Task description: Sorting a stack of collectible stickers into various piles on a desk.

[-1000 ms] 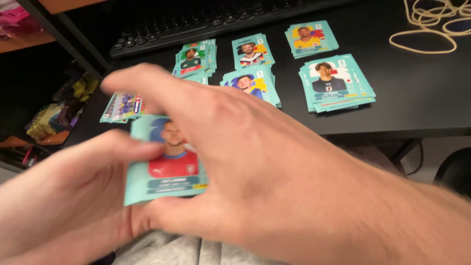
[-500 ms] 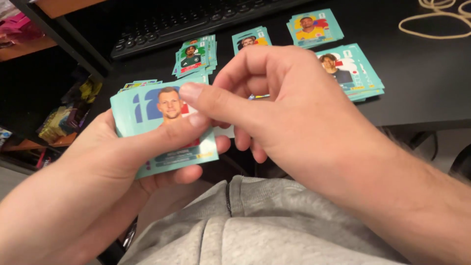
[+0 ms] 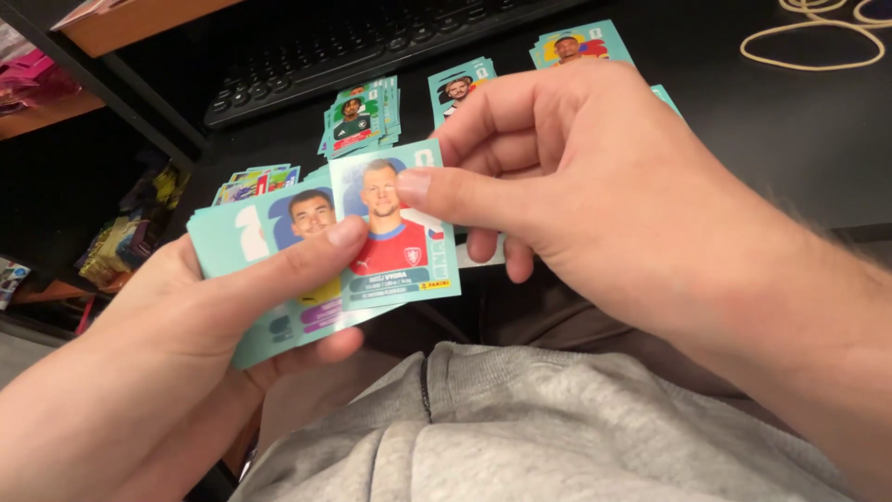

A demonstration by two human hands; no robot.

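free: bare black desk [image 3: 790, 158] at right of frame | blocked: card piles [image 3: 364, 116] upper centre, keyboard [image 3: 372, 46] behind, rubber bands [image 3: 818, 37] upper right

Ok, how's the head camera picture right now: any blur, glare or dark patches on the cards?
Head view: sharp, with no motion blur on the left hand, the right hand or the top sticker card; light falls evenly on them, no glare; the black desk and keyboard sit dim, the shelf area at left in shadow.
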